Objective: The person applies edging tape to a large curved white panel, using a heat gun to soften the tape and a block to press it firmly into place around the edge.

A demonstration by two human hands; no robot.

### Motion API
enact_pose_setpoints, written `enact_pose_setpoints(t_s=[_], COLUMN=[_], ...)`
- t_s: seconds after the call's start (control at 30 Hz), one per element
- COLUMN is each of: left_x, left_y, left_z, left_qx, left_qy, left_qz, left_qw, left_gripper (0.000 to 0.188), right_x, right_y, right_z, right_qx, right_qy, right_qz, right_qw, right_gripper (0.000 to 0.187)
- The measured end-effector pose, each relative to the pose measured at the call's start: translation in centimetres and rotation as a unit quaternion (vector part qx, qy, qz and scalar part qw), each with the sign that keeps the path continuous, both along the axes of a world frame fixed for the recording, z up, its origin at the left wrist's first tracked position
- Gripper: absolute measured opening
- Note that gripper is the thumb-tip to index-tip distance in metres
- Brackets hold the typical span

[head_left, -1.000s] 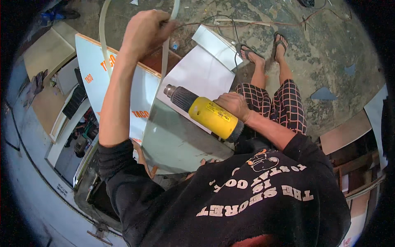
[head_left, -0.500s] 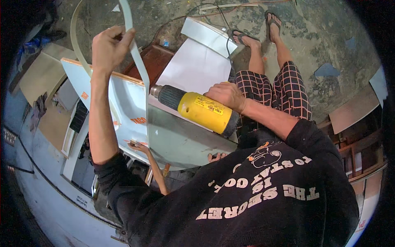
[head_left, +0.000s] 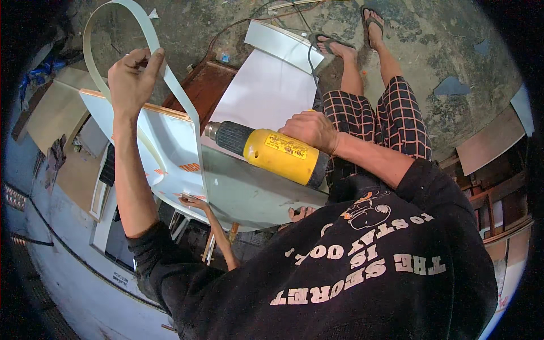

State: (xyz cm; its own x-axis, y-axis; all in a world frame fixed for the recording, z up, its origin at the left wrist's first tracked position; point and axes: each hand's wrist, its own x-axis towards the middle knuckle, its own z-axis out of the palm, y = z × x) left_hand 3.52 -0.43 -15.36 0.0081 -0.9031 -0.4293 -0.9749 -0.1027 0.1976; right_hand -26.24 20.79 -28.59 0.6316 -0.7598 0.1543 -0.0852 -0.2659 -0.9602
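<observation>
My left hand [head_left: 134,79] is raised at the upper left, thumb and fingers pinching a pale grey edge-banding strip [head_left: 146,28]. The strip curls in a tall loop and runs down to the edge of a curved panel [head_left: 255,187], which it follows. My right hand [head_left: 311,131] grips the handle of a yellow and black heat gun [head_left: 283,157]. Its metal nozzle points left, close beside the strip at the panel's upper corner. Another person's hand [head_left: 194,202] touches the white inner side of the piece, and more fingers [head_left: 301,213] rest on the panel's lower edge.
A white sheet [head_left: 266,90] and a white board [head_left: 283,45] lie beyond the heat gun, beside a reddish-brown wooden piece [head_left: 201,85]. A dark cord [head_left: 303,20] crosses the floor near the sandalled feet [head_left: 337,46]. Tan boards [head_left: 56,107] lie at the left.
My left hand has moved left and slightly down, swinging the strip's loop left so the strip now slants toward the panel corner. The heat gun has shifted slightly left and stays beside the edge.
</observation>
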Motion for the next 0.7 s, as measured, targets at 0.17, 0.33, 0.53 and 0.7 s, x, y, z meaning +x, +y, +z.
enact_pose_setpoints(t_s=[0.17, 0.33, 0.53, 0.7], left_x=[-0.8, -1.2, -1.5, -1.7], left_y=[-0.2, -0.3, -0.1, 0.1], left_z=[0.2, 0.5, 0.4, 0.2], left_qx=[0.013, 0.016, 0.031, 0.003], left_qy=[-0.005, -0.013, -0.024, 0.014], left_qz=[-0.006, -0.022, -0.016, -0.032], left_qw=[1.0, 1.0, 0.999, 0.999], left_gripper=[0.029, 0.03, 0.029, 0.025], right_x=[-0.3, -0.4, -0.3, -0.2], right_y=[-0.3, -0.7, -0.7, -0.6], right_z=[0.2, 0.4, 0.4, 0.3], right_qx=[0.003, 0.0, 0.013, 0.023], right_qy=[0.025, 0.028, 0.021, 0.011], right_qz=[0.019, 0.024, 0.026, 0.036], right_qw=[1.0, 0.999, 0.999, 0.999], right_gripper=[0.012, 0.013, 0.014, 0.015])
